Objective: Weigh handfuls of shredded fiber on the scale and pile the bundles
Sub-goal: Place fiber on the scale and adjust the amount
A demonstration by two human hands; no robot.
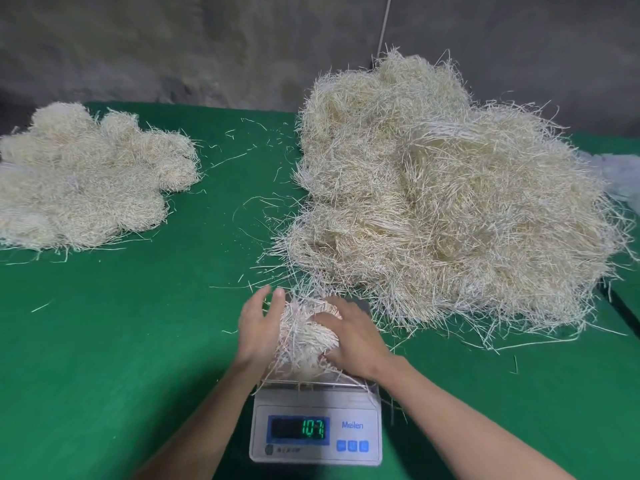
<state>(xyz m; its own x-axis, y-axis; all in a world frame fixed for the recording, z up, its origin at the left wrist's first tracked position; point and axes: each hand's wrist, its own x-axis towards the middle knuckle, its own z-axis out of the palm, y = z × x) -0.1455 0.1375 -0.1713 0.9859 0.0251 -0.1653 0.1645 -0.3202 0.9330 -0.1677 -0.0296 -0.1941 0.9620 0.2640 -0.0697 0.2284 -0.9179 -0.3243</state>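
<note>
While the green cloth-covered table [121, 341] fills most of the view, a low pile of pale fiber bundles [86, 174] sits at ten o'clock, its rounded clumps pressed against one another and reaching the left edge. Loose strands [228, 160] lie scattered on the cloth between that pile and the middle. Toward six o'clock the left hand [258, 327] stands on edge with fingers nearly straight and together, its palm pressed flat against the nine o'clock side of the handful of shredded fiber [304, 337]. That handful rests on the platform of a white digital kitchen scale [315, 427], strands spilling over the platform's front rim; the green digits on the display [313, 427] read 107, and three small blue buttons sit at its four o'clock. The right hand [356, 341] covers the handful's three o'clock side, fingers bent over the top and thumb tucked beneath, so the clump is held between both hands. At two o'clock a large loose heap of shredded fiber [450, 209] rises high, its near fringe reaching almost to the scale. Something whitish and crumpled [620, 174] shows at the far right edge; I cannot tell what.
</note>
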